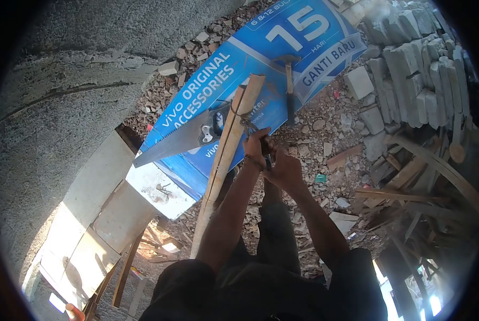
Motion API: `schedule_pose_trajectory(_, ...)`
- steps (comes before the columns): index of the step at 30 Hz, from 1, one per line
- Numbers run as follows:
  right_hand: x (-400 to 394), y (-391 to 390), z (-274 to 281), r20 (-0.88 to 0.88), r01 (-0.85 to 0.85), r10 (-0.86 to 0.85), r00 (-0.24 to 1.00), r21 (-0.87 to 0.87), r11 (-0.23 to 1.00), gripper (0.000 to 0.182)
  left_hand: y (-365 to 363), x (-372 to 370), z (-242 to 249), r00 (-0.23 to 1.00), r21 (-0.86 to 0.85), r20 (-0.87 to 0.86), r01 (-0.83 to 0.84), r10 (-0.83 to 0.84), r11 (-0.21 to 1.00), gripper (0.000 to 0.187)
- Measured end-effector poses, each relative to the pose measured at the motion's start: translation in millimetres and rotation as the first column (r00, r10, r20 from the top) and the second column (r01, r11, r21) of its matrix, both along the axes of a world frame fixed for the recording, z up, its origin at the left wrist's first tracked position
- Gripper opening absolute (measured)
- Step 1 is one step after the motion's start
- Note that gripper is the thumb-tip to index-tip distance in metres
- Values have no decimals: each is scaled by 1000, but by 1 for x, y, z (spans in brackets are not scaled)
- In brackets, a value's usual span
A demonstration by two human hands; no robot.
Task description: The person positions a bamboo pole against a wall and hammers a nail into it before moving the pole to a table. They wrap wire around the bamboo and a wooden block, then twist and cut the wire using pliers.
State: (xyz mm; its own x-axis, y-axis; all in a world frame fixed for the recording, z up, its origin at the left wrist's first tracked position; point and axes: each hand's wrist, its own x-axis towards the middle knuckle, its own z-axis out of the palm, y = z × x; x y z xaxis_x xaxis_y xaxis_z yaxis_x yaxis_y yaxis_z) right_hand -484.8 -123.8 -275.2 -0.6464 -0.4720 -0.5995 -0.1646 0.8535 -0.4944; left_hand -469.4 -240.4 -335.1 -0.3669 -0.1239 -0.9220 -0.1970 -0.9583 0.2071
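Two long wooden battens (226, 144) lie side by side, with wire (243, 119) wound round them near their upper end. Just right of that binding, my left hand (256, 145) is closed round a tool with metal jaws at the wire; the tool looks like pliers. My right hand (283, 170) is closed just below and right of it, near the tool's handles; what its fingers hold is too small to make out. A handsaw (183, 138) lies on the blue banner (207, 91) left of the battens. The hammer (289, 88) rests above my hands, its head towards the top.
Rubble (317, 139) covers the ground around the banner. Stacked grey blocks (410, 75) stand at the upper right, above a pile of scrap wood (421, 182). On the left are a concrete wall (62, 123) and pale tiles (97, 187). Nails (163, 189) lie on a white panel (148, 179).
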Motion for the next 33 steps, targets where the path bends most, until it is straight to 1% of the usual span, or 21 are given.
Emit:
schedule_pose_trajectory(2, -18, 10, -2, 176, -64, 68, 982, -30, 997, 47, 1, 6, 0, 999, 3, -28, 33, -33, 999, 20)
schedule_pose_trajectory(3, -26, 15, -9, 677, 265, -147, 721, -72, 962, 43, 2, 5, 3, 994, 131, -98, -36, 49, 991, 19)
schedule_pose_trajectory(4, -29, 17, -14, 960, 541, -203, 193, 69, 839, 39, 3, 6, 2, 977, 259, -161, -94, 138, 961, 18)
schedule_pose_trajectory(7, -16, 19, -33, 980, 564, -198, 29, 148, 813, 34, -2, 17, -16, 918, 329, -355, -58, 180, 943, 15)
schedule_pose_trajectory(8, -6, 21, -36, 979, 559, -205, 15, 162, 813, 34, 0, 27, -21, 922, 335, -340, -66, 186, 940, 15)
schedule_pose_trajectory(10, -6, 2, -17, 743, 329, -268, 613, 67, 942, 34, -1, 24, -20, 899, 361, -357, -118, 254, 925, 11)
schedule_pose_trajectory(11, 2, 11, -34, 741, 333, -274, 613, 72, 940, 34, 4, 22, -18, 900, 366, -357, -114, 252, 923, 11)
schedule_pose_trajectory(12, 15, 24, -65, 413, 91, -31, 910, -128, 988, 40, 9, 16, -8, 935, 250, -286, -139, 210, 958, 9)
schedule_pose_trajectory(13, 19, 30, -84, -29, -218, 217, 976, -207, 954, 46, 13, 10, -3, 961, 126, -212, -153, 177, 980, 11)
schedule_pose_trajectory(14, 12, 27, -74, -32, -220, 219, 975, -208, 953, 46, 20, 14, -11, 960, 125, -216, -154, 178, 980, 11)
schedule_pose_trajectory(15, 3, 20, -55, -11, -161, 161, 987, -78, 984, 41, 29, 25, -26, 962, -262, -243, 63, -129, 963, 15)
schedule_pose_trajectory(16, 0, 17, -46, 7, -98, 97, 995, 55, 994, 39, 33, 29, -27, 896, -605, -146, 254, -419, 755, 20)
schedule_pose_trajectory(17, 3, 17, -48, 16, -96, 95, 995, 55, 994, 39, 38, 30, -28, 897, -602, -139, 260, -420, 755, 20)
schedule_pose_trajectory(19, 4, 16, -54, -98, 22, -26, 995, -38, 999, 50, 35, 9, -11, 991, -140, -123, -62, 45, 988, 19)
schedule_pose_trajectory(20, 7, 14, -53, -100, 17, -21, 995, -36, 999, 50, 31, -1, -6, 991, -139, -125, -67, 50, 988, 19)
schedule_pose_trajectory(22, 14, 6, -39, -106, 76, -86, 991, -91, 993, 45, 33, -19, -10, 955, -228, 296, 56, 14, 972, 17)
schedule_pose_trajectory(26, 15, 7, -32, -8, 56, -55, 998, 80, 995, 51, 19, -8, -17, 963, -94, 258, -59, 82, 994, 19)
schedule_pose_trajectory(28, -17, 9, -10, 472, -161, 177, 864, -76, 984, 51, 8, 1, -1, 967, -63, 241, 95, -78, 993, 23)
schedule_pose_trajectory(29, -24, 14, -17, 475, -158, 178, 862, -82, 984, 51, 4, 1, 3, 966, -68, 246, 98, -79, 993, 23)
schedule_pose_trajectory(31, -32, 23, -33, 985, 609, -54, 161, -57, 791, 24, -1, 5, 7, 993, 67, 102, 46, -53, 997, 26)
schedule_pose_trajectory(33, -23, 16, -41, 984, 641, -164, 73, 80, 763, 11, -8, 12, 2, 998, 151, 1, 64, -65, 986, 26)
